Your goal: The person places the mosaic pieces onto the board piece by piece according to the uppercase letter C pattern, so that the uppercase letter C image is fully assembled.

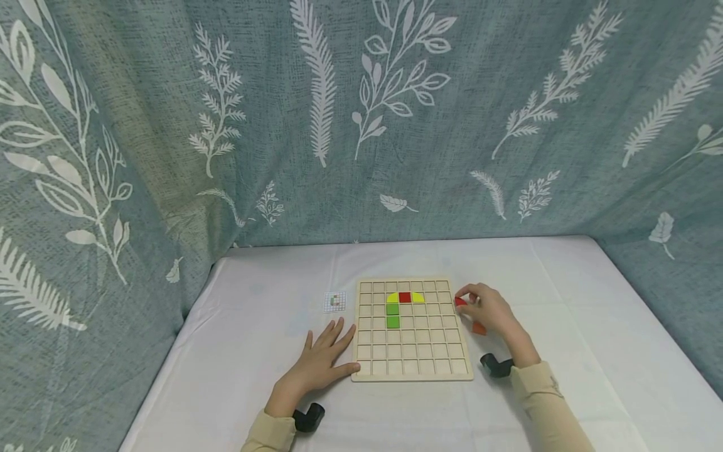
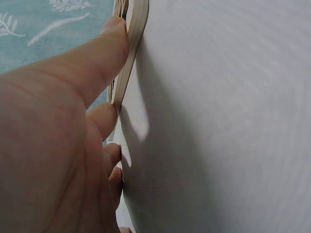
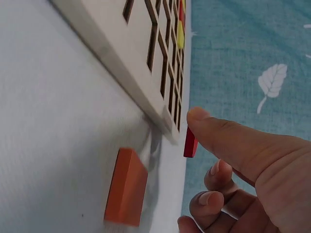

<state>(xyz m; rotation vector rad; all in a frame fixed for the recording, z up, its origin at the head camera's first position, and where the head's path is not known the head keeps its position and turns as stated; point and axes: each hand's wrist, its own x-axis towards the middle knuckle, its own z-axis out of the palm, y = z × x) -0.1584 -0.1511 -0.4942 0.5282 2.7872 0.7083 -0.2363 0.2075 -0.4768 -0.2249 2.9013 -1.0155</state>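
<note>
A wooden grid board (image 1: 412, 378) lies flat on the table. In its cells sit a red square tile (image 1: 405, 297) between two yellow rounded tiles (image 1: 392, 298), and two green square tiles (image 1: 392, 315) below the left yellow one. My left hand (image 1: 317, 364) is spread flat, its thumb on the board's lower left corner and a fingertip at its left edge. Just off the right edge, my right hand (image 1: 490, 309) pinches a small red block (image 3: 190, 143) between thumb and finger; its full shape is hidden. An orange block (image 3: 126, 188) lies on the cloth beneath that hand.
A small card with a coloured grid pattern (image 1: 335, 302) lies left of the board. White cloth (image 1: 254, 301) covers the table, and a teal leaf-print curtain (image 1: 361, 188) hangs behind it and along both sides. Black wrist devices (image 1: 309, 418) sit at both wrists.
</note>
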